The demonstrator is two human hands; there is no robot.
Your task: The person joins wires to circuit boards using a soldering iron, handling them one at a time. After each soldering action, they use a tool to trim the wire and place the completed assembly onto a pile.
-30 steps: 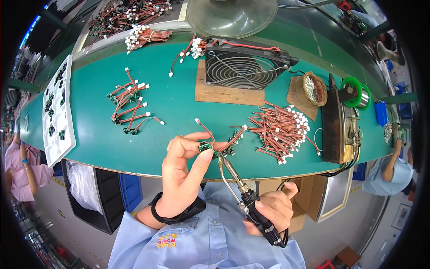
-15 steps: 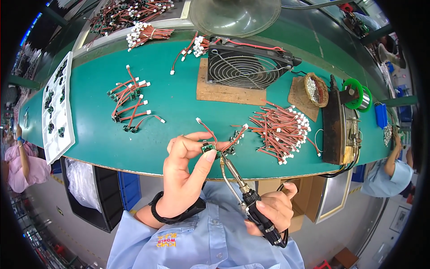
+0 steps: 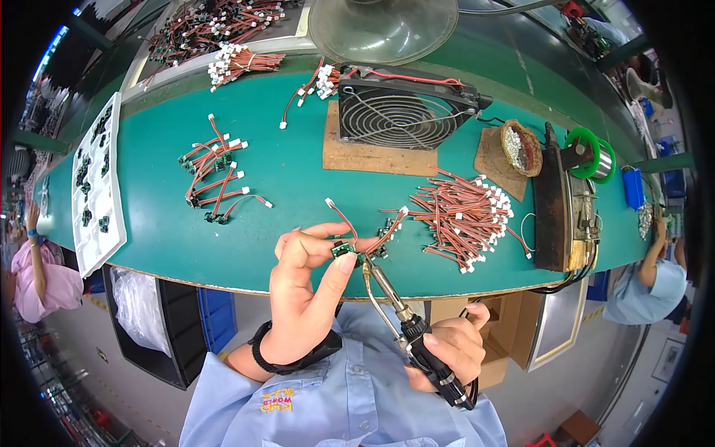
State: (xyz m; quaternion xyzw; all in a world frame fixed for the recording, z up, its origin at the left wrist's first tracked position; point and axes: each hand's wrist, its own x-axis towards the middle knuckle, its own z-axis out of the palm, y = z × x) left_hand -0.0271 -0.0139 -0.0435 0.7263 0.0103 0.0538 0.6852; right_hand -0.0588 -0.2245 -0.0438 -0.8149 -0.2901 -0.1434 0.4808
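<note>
Between the thumb and fingers of my left hand (image 3: 307, 287) is a small green circuit board (image 3: 344, 250), held above the bench's front edge. Red-brown wires with white plugs rise from beside it. My right hand (image 3: 453, 349) grips a black-handled soldering iron (image 3: 421, 339) with a thin metal tube along its shaft. The iron's tip meets the work just right of my left thumb; exactly what it touches is too small to tell. More small boards (image 3: 387, 229) lie on the bench just behind. A pile of wire leads (image 3: 465, 220) lies to the right.
A fan (image 3: 402, 112) stands at the back on a brown board. On the right are a bowl of solder bits (image 3: 521, 147), a solder reel (image 3: 592, 156) and a metal stand (image 3: 551, 208). Wired boards (image 3: 216, 167) and a white tray (image 3: 112, 216) are on the left.
The whole view has shifted slightly. Both hands keep nearly the same pose, with the board and the soldering iron still held together.
</note>
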